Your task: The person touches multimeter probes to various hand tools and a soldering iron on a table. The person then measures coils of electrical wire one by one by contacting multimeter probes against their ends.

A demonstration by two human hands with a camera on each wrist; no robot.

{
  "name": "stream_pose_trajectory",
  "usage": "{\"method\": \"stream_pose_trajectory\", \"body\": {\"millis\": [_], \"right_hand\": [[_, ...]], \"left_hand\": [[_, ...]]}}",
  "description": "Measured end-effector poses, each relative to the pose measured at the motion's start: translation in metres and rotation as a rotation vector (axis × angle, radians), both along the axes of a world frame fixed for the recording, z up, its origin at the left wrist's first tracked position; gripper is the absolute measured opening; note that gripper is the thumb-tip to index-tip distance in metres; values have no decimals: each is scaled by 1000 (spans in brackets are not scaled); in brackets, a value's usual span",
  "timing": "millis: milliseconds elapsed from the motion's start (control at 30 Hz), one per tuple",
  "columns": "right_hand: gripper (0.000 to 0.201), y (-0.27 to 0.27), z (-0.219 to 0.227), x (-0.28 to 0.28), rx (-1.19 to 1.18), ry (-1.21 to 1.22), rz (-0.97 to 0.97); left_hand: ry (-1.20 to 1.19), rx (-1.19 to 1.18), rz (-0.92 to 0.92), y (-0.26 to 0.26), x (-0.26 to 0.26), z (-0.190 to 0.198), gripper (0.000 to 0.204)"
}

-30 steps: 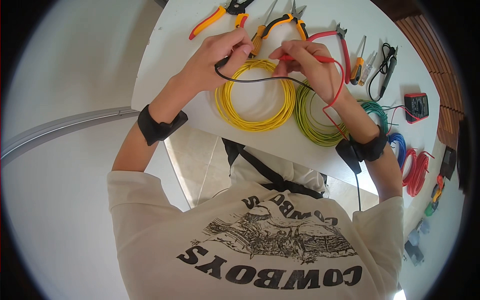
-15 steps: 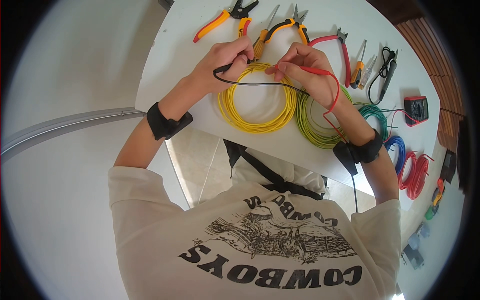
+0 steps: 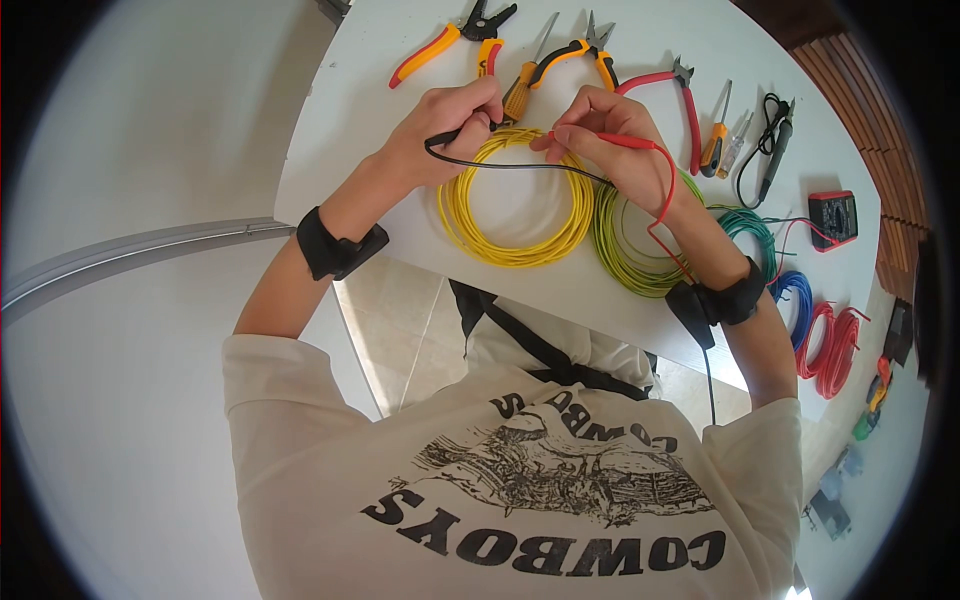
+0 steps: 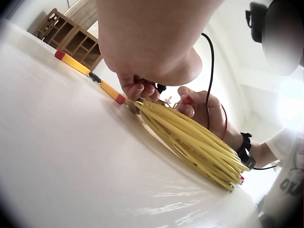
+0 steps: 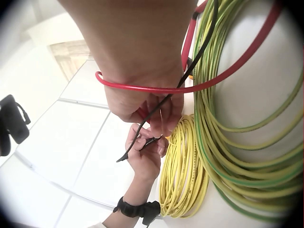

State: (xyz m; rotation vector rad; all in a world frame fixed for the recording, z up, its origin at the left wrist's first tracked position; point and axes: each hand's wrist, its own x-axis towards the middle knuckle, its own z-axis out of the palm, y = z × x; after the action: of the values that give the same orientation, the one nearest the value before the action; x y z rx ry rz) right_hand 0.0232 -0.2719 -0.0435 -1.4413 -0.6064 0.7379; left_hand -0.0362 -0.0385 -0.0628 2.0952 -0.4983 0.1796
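Observation:
My left hand [image 3: 445,125] holds a black multimeter probe [image 3: 449,137] over the far left part of a yellow wire coil [image 3: 515,256]. In my right hand [image 3: 612,130], thumb and fingers pinch a red multimeter probe [image 3: 632,141], its tip pointing left toward the left hand. Both hands meet close over the coil's far edge, as the left wrist view shows, with the red probe [image 4: 187,100] beside the coil [image 4: 185,137]. Most of the black probe's front is hidden by the left fingers. Its black lead [image 3: 530,167] crosses above the coil to the right forearm.
Beyond the hands lie wire strippers [image 3: 480,25], a screwdriver [image 3: 518,92], pliers [image 3: 590,45] and red-handled cutters [image 3: 685,95]. Rightward are a green-yellow coil [image 3: 625,265], a soldering iron [image 3: 780,150], the multimeter [image 3: 832,220], and blue [image 3: 795,300] and red coils [image 3: 835,355].
The right hand has turned and drawn its fingers in around the red probe, whose tip has come lower over the coil's far edge. The left hand keeps its grip on the black probe.

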Motion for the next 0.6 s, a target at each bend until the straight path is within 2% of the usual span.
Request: {"method": "stream_pose_trajectory", "body": {"millis": [600], "right_hand": [[10, -3, 7, -4, -22, 10, -1]], "left_hand": [[36, 66, -4, -2, -2, 13, 14]]}}
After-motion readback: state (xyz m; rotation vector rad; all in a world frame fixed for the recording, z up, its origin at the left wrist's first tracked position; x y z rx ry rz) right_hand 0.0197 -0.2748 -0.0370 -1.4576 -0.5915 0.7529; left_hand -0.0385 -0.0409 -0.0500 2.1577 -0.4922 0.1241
